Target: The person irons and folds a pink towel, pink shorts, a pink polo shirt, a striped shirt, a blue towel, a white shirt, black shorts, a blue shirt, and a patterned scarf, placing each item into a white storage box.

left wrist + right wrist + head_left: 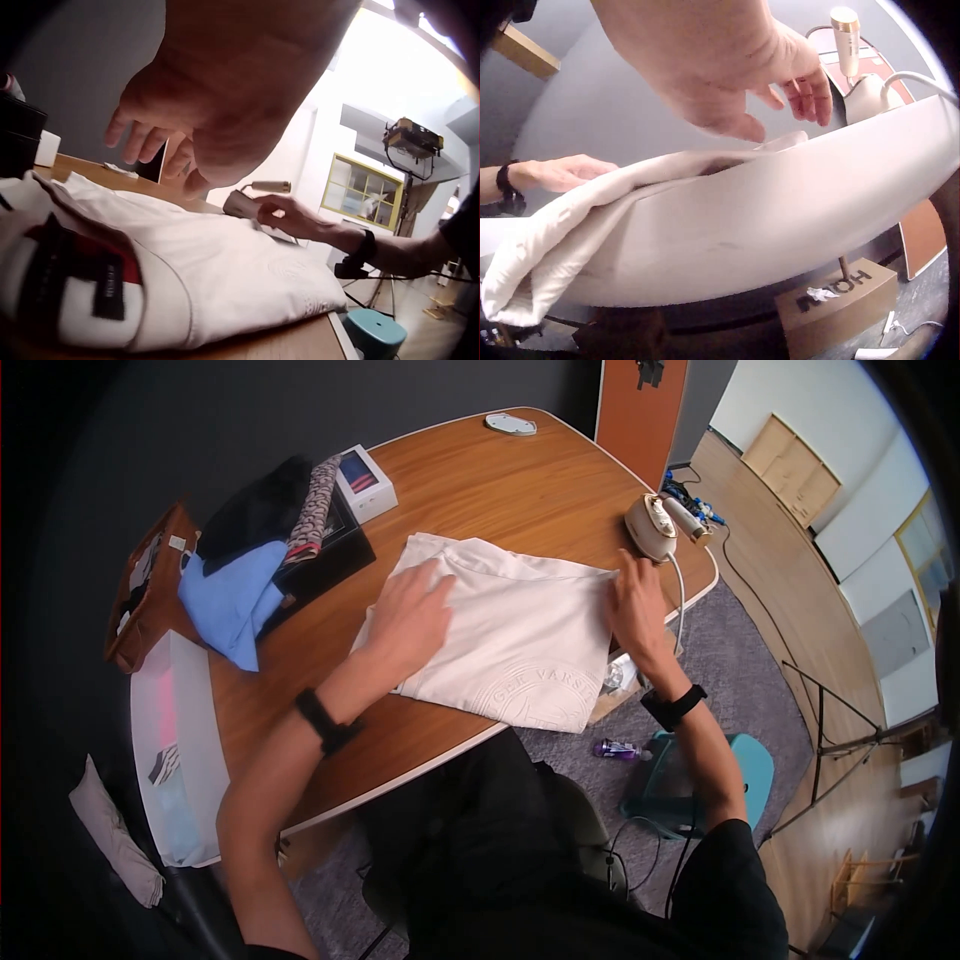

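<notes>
A white shirt [520, 625] lies folded on the wooden table [480, 470], with raised round lettering near its front edge and a corner hanging past the table edge. In the left wrist view its neckline [161, 277] shows a dark and red label. My left hand [412, 618] is over the shirt's left part; the left wrist view shows its fingers loosely spread above the cloth. At the shirt's right edge is my right hand [638, 605], fingers relaxed and bent, thumb apart, with no cloth between them in the right wrist view. Just beyond it stands a white iron [652, 530].
A white cord [681, 600] runs from the iron over the table edge. At left are a black box [345, 545] with clothes on it, a blue cloth [235, 600], a brown bag [150, 585] and a translucent bin [190, 690]. A teal stool [750, 770] stands on the floor.
</notes>
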A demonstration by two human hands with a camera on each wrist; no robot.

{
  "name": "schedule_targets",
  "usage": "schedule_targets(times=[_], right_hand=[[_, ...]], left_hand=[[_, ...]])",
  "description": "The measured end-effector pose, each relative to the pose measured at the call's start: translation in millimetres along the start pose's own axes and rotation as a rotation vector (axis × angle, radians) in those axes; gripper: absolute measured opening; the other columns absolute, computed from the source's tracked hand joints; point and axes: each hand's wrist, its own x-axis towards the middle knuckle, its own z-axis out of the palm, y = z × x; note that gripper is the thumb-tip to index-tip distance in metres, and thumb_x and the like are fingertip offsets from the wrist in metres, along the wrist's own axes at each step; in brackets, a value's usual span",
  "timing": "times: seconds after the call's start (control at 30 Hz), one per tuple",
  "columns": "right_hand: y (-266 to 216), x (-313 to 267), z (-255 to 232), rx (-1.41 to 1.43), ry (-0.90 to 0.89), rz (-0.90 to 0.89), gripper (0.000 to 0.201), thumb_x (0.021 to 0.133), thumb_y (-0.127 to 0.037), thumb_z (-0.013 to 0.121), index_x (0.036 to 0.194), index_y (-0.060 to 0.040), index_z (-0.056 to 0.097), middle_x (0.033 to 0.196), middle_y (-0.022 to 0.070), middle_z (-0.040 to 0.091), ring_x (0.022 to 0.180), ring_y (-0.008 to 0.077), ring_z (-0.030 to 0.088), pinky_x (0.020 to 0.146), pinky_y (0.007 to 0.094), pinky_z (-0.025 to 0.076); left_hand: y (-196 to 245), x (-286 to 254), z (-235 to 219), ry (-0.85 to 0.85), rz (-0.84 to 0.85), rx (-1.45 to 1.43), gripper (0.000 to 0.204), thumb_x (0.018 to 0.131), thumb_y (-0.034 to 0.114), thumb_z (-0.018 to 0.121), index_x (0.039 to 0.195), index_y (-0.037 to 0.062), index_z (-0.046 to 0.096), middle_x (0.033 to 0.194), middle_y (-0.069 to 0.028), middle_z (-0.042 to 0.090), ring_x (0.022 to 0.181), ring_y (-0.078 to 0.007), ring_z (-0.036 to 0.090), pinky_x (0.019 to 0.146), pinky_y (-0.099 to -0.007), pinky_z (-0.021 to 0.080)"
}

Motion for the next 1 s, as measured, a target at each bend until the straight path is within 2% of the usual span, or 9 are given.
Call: schedule_targets(times=[0.03, 0.1, 0.2, 0.3, 0.47, 0.6, 0.7, 0.83, 1.0], right_hand=[[-5, -1, 1, 0.003, -0.083, -0.064, 0.054, 0.098, -0.026, 0.064, 0.14, 0.0046, 0.052, 0.148, 0.0293, 0.048, 0.134, 0.0415, 0.049, 0.106, 0.0467, 0.047], [-19, -7, 3, 0.03, -0.149, -0.234, 0.06, 0.102, -0.039, 0.058, 0.146, 0.0005, 0.05, 0.152, 0.0268, 0.047, 0.141, 0.0414, 0.044, 0.116, 0.0495, 0.039], [-16, -18, 16, -0.051, -0.333, -0.182, 0.066, 0.105, -0.052, 0.047, 0.154, -0.0066, 0.046, 0.16, 0.0217, 0.041, 0.151, 0.039, 0.034, 0.123, 0.0554, 0.027], [3, -13, 29, -0.041, -0.334, -0.087, 0.068, 0.107, -0.058, 0.038, 0.158, -0.0122, 0.043, 0.163, 0.0173, 0.039, 0.154, 0.0375, 0.029, 0.123, 0.0607, 0.022], [14, 5, 39, -0.114, -0.351, -0.006, 0.061, 0.108, -0.044, 0.038, 0.157, -0.0066, 0.042, 0.163, 0.0183, 0.039, 0.154, 0.0379, 0.029, 0.124, 0.0609, 0.019], [4, -6, 32, -0.224, -0.128, -0.148, 0.06, 0.105, -0.04, 0.049, 0.154, -0.0043, 0.046, 0.162, 0.023, 0.039, 0.154, 0.0391, 0.03, 0.125, 0.0569, 0.022], [-37, -15, -2, 0.029, -0.257, -0.336, 0.061, 0.105, -0.042, 0.052, 0.153, -0.0049, 0.047, 0.162, 0.0224, 0.038, 0.153, 0.0395, 0.031, 0.125, 0.0542, 0.025], [-49, -19, 13, 0.066, -0.411, -0.496, 0.063, 0.105, -0.05, 0.05, 0.155, -0.0113, 0.047, 0.164, 0.0183, 0.038, 0.154, 0.0381, 0.03, 0.126, 0.0535, 0.025], [-35, -3, 25, 0.026, -0.451, -0.377, 0.07, 0.105, -0.06, 0.045, 0.158, -0.0149, 0.043, 0.165, 0.0148, 0.036, 0.155, 0.0357, 0.027, 0.127, 0.0554, 0.018]], left_hand=[[3, 12, 17, -0.034, 0.072, -0.015, 0.054, 0.096, 0.029, 0.066, 0.144, 0.0053, 0.056, 0.159, -0.0208, 0.038, 0.144, -0.0403, 0.04, 0.119, -0.0519, 0.033], [15, 28, 33, -0.161, 0.133, -0.004, 0.061, 0.102, 0.043, 0.057, 0.153, 0.0108, 0.047, 0.166, -0.0194, 0.028, 0.151, -0.0399, 0.031, 0.122, -0.0561, 0.027], [23, 45, 41, -0.426, 0.074, 0.08, 0.076, 0.105, 0.067, 0.035, 0.167, 0.025, 0.022, 0.174, -0.0147, 0.01, 0.16, -0.0368, 0.007, 0.125, -0.0662, 0.01], [11, 53, 46, -0.372, -0.023, 0.15, 0.079, 0.104, 0.069, 0.035, 0.167, 0.0249, 0.02, 0.175, -0.0133, 0.009, 0.16, -0.0373, 0.006, 0.126, -0.0644, 0.008], [-22, 46, 44, -0.279, -0.023, 0.111, 0.076, 0.107, 0.059, 0.039, 0.167, 0.0154, 0.022, 0.173, -0.0163, 0.015, 0.16, -0.0342, 0.011, 0.128, -0.0562, 0.009], [-52, 1, 31, -0.178, -0.09, 0.112, 0.07, 0.107, 0.043, 0.049, 0.163, 0.0059, 0.028, 0.171, -0.0189, 0.021, 0.159, -0.0361, 0.018, 0.128, -0.0568, 0.013], [-51, -39, 9, -0.098, -0.055, 0.081, 0.066, 0.107, 0.037, 0.049, 0.162, 0.0045, 0.031, 0.171, -0.0199, 0.022, 0.159, -0.0372, 0.018, 0.127, -0.0568, 0.014], [-59, -75, 22, -0.168, -0.067, 0.077, 0.063, 0.108, 0.033, 0.046, 0.163, 0.0076, 0.029, 0.172, -0.0152, 0.021, 0.158, -0.0379, 0.021, 0.127, -0.0562, 0.016], [-80, -70, 24, -0.137, -0.079, 0.078, 0.061, 0.109, 0.032, 0.044, 0.164, 0.0108, 0.027, 0.173, -0.0127, 0.019, 0.158, -0.0368, 0.02, 0.128, -0.0554, 0.016]])
